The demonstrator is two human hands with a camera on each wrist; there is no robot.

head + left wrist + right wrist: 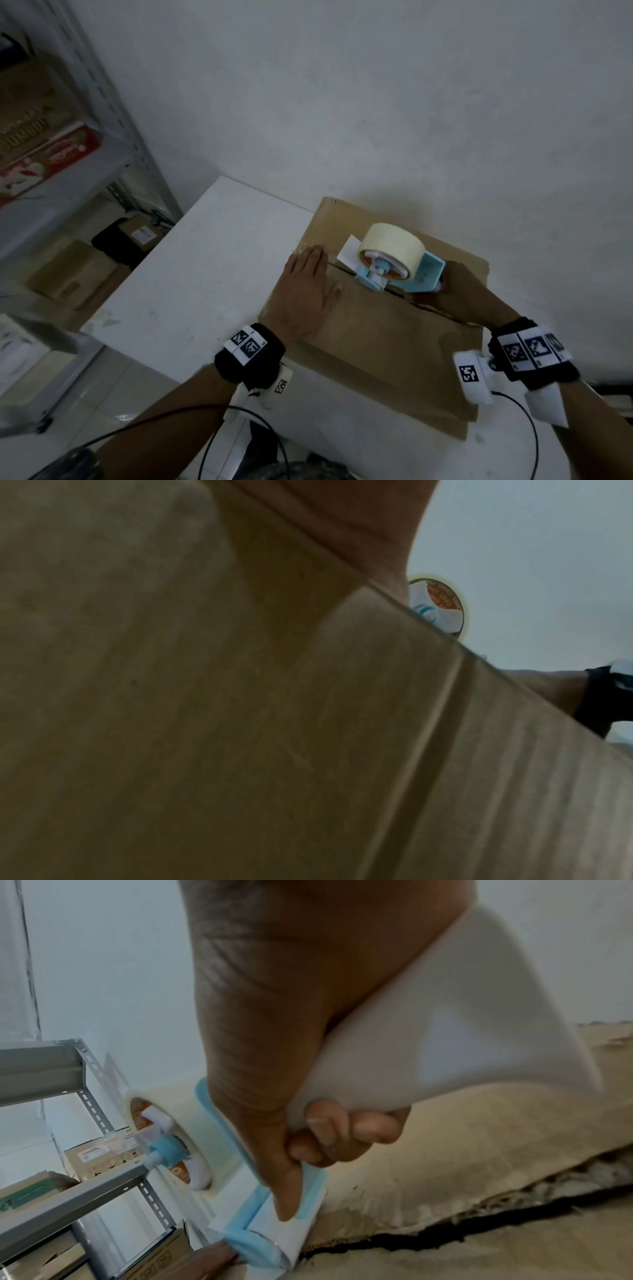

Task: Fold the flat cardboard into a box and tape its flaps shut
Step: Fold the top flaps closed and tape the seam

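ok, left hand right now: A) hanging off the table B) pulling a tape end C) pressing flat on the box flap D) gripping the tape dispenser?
C: the left hand lies with straight fingers on the brown cardboard box's flap beside the seam, while the right hand grips the light blue tape dispenser.

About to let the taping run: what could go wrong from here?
The seam between the flaps gapes with ragged edges, so tape may bridge it or wrinkle. The left hand presses flat near one end only; the box could shift as the right hand pulls the tape dispenser.
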